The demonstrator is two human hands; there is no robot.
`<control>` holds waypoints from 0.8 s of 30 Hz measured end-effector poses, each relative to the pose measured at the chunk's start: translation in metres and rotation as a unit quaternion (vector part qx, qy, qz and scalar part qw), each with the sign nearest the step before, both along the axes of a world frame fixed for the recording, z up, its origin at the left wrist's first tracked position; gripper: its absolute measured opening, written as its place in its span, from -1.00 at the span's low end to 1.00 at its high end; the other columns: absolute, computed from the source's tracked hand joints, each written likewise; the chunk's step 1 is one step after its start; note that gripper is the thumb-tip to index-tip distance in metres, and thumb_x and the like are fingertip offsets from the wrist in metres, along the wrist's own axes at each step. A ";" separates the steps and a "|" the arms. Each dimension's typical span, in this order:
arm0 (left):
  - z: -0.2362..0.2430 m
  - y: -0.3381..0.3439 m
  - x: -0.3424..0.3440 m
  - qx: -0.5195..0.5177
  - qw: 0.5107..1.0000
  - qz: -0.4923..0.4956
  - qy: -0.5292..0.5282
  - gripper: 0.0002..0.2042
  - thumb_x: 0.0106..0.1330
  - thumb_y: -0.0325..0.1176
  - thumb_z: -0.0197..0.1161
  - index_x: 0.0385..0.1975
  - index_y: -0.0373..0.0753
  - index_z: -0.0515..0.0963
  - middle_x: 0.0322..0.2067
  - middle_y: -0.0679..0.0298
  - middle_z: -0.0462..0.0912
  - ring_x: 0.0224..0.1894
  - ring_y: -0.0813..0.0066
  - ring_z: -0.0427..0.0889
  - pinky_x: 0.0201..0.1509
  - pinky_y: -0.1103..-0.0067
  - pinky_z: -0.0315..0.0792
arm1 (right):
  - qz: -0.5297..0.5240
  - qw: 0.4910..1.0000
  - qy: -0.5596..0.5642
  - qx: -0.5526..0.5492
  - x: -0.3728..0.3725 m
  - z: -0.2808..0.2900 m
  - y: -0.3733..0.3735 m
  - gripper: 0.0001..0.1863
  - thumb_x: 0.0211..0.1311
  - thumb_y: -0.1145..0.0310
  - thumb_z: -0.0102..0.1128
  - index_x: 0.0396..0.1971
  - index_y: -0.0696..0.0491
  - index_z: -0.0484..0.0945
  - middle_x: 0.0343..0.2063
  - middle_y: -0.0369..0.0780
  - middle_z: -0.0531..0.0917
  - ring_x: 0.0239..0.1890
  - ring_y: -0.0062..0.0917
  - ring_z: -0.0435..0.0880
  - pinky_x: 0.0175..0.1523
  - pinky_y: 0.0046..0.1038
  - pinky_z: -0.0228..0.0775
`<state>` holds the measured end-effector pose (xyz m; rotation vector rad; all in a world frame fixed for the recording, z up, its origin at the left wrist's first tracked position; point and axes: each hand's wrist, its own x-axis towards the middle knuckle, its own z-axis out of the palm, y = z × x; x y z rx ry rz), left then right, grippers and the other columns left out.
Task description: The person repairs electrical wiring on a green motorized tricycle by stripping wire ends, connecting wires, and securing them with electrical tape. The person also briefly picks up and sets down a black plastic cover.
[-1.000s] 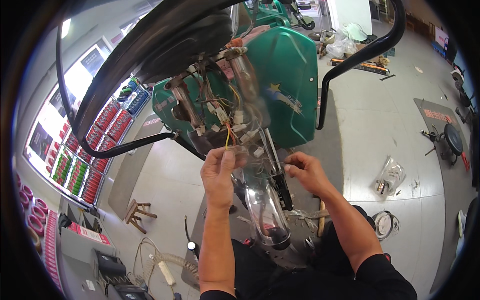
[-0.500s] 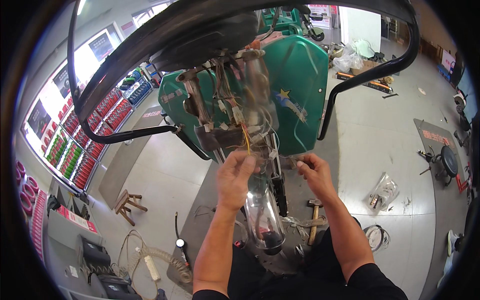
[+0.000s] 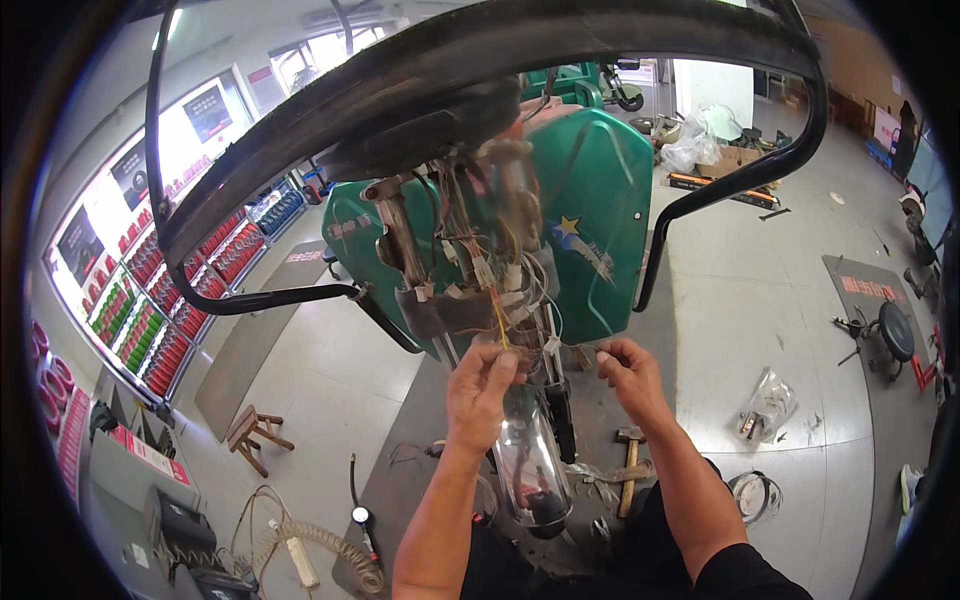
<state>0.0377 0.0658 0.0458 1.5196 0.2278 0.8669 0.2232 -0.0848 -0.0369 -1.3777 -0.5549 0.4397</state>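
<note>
My left hand [image 3: 480,400] is pinched on a yellow wire [image 3: 504,330] that hangs from a bundle of wires and white connectors [image 3: 482,270]. My right hand [image 3: 630,385] has thumb and forefinger closed on what looks like a thin wire end, too small to make out clearly. Behind both hands stand the stripped front of a vehicle, with two rusty metal fork tubes [image 3: 400,235], and green body panels [image 3: 595,180]. A shiny chrome mudguard [image 3: 530,470] lies below the hands. A black tubular bar frame [image 3: 740,175] arches over the panels.
A hammer [image 3: 630,470] and a pressure gauge [image 3: 360,515] lie on the floor. A wooden stool [image 3: 255,425] and coiled hose [image 3: 340,550] are at left, near racks of red and green parts [image 3: 200,320]. A plastic bag [image 3: 765,410] and round black seat [image 3: 895,330] are at right.
The view has shifted, showing more of the top bar. Both hands keep their pinched grips near the wires, appearing lower in the picture, with the left slightly further right.
</note>
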 end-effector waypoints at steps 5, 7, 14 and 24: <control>-0.004 0.001 0.000 -0.020 1.000 -0.006 -0.013 -0.84 0.57 -0.34 0.22 -0.10 -0.32 0.59 -0.14 0.23 0.73 -0.12 0.54 0.69 0.00 0.51 0.64 | -0.014 1.000 0.004 0.015 0.002 0.002 -0.003 -0.84 0.38 0.39 0.29 -0.17 0.17 0.68 -0.43 -0.36 0.66 -0.38 -0.73 0.54 -0.26 -0.59 0.37; -0.002 0.000 -0.001 -0.024 0.999 -0.006 -0.020 -0.84 0.57 -0.35 0.20 -0.11 -0.32 0.59 -0.12 0.21 0.74 -0.10 0.50 0.71 0.01 0.48 0.65 | -0.015 1.000 0.010 0.019 0.006 -0.001 -0.003 -0.84 0.38 0.39 0.30 -0.17 0.17 0.68 -0.43 -0.37 0.66 -0.38 -0.73 0.54 -0.25 -0.59 0.37; -0.001 -0.002 0.000 -0.049 0.998 0.001 -0.044 -0.84 0.58 -0.35 0.20 -0.12 -0.34 0.57 -0.12 0.15 0.74 -0.08 0.37 0.76 0.03 0.40 0.69 | -0.025 0.999 0.029 0.029 0.007 0.001 -0.006 -0.84 0.39 0.39 0.33 -0.17 0.16 0.67 -0.42 -0.38 0.65 -0.36 -0.73 0.54 -0.22 -0.59 0.40; 0.013 -0.005 0.000 -0.030 0.998 0.010 -0.051 -0.85 0.58 -0.35 0.17 -0.10 -0.33 0.52 -0.11 0.06 0.74 -0.06 0.26 0.76 0.01 0.37 0.67 | -0.032 0.998 0.005 0.061 0.010 0.006 -0.009 -0.87 0.38 0.41 0.31 -0.19 0.16 0.66 -0.41 -0.36 0.65 -0.35 -0.71 0.54 -0.19 -0.58 0.41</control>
